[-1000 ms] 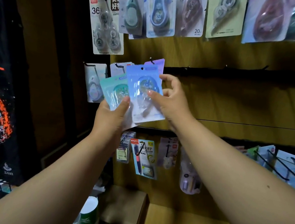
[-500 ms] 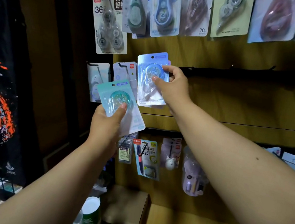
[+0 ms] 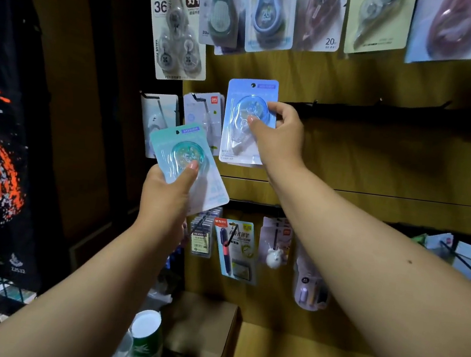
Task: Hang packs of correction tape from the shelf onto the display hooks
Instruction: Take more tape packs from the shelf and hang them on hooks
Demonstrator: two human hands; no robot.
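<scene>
The right hand [image 3: 280, 138] grasps a pale blue carded pack of correction tape with a clear blister [image 3: 248, 120], thumb on the blister front and fingers curled round its right edge, and holds it upright against the yellow-brown wooden display wall [image 3: 379, 154]. The pack's hang hole sits at its top, above the hand; whether a hook passes through it cannot be told. Below and to the left of that hand, the left hand [image 3: 166, 196] grips a teal carded pack of correction tape [image 3: 186, 160] from underneath, thumb pressed on its round blister, the card tilted with its top leaning left. Between the two hands and just behind them hang two white carded packs [image 3: 203, 115]. Above both hands runs a row of hung correction tape cards [image 3: 266, 13]. Under the left forearm stands a brown cardboard box [image 3: 201, 328].
</scene>
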